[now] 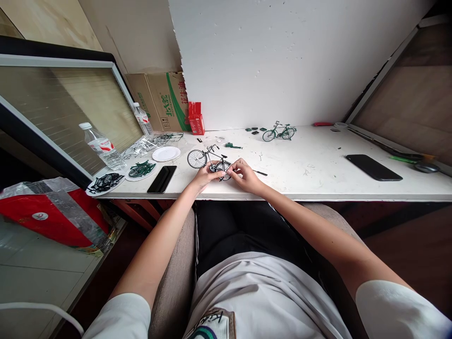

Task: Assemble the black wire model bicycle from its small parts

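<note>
A small black model bicycle (206,159) stands on the white table (318,174) near its front edge. My left hand (205,176) is closed around the bicycle's rear wheel from the left. My right hand (245,175) pinches the same wheel area from the right, fingers curled together. A thin dark tool (260,173) lies on the table just beside my right hand. The rear wheel is partly hidden by my fingers.
A finished green model bicycle (278,132) stands further back. Two black phones (162,179) (373,167), paper plates with small parts (141,170), an empty plate (166,153), water bottles (102,147), a red box (196,119) and cardboard boxes (165,100) sit around.
</note>
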The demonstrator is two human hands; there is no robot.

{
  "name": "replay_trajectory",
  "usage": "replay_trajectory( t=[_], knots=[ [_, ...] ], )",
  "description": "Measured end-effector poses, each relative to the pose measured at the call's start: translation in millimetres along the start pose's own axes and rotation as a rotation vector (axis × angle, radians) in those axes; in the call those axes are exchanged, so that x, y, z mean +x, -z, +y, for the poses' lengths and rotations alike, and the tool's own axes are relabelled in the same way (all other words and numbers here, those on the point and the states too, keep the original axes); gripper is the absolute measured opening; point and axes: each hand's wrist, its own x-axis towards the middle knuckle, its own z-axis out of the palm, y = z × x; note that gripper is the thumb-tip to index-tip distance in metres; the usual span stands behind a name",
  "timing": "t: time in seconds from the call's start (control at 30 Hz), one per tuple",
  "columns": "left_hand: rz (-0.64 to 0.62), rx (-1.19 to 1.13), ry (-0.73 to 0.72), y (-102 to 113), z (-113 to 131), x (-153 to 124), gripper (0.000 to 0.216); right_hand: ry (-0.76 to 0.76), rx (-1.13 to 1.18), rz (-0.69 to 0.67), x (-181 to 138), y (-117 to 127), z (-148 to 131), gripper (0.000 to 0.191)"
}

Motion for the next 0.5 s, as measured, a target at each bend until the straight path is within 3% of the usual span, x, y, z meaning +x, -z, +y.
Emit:
replay_trajectory(
  t=[0.5],
  knots=[
    [0.011, 0.032, -0.024, 2.6, -4.3, 3.2, 0.067, 0.024, -0.008, 0.008, 0.1, -0.8, -0.8, 0.031]
  ],
)
